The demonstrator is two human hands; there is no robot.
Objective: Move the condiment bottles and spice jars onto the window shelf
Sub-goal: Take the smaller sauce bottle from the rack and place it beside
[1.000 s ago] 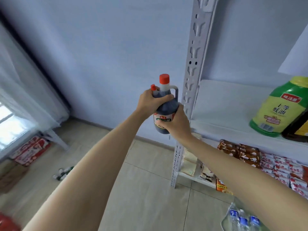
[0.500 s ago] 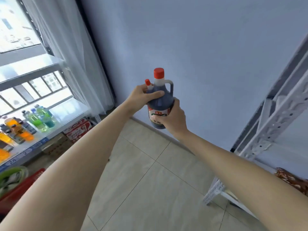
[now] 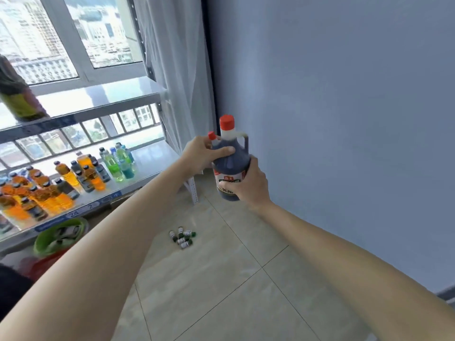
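The bottle [image 3: 230, 163] is dark, near black, with a red cap and a white-and-red label; a smaller red cap [image 3: 211, 135] shows beside it; the wall [image 3: 344, 94] is pale blue-grey; the floor [image 3: 221, 279] is beige tile; shelf drinks [image 3: 49, 188] glow orange, green and blue; the basin [image 3: 49, 238] is green; the curtain [image 3: 182, 70] is white.

Upper window shelf [image 3: 103, 99] is mostly bare, just one big bottle [image 3: 17, 94] at its left end. Lower shelf [image 3: 152, 156] is crowded with drink bottles [image 3: 61, 178] on the left, open toward the curtain [image 3: 182, 70].
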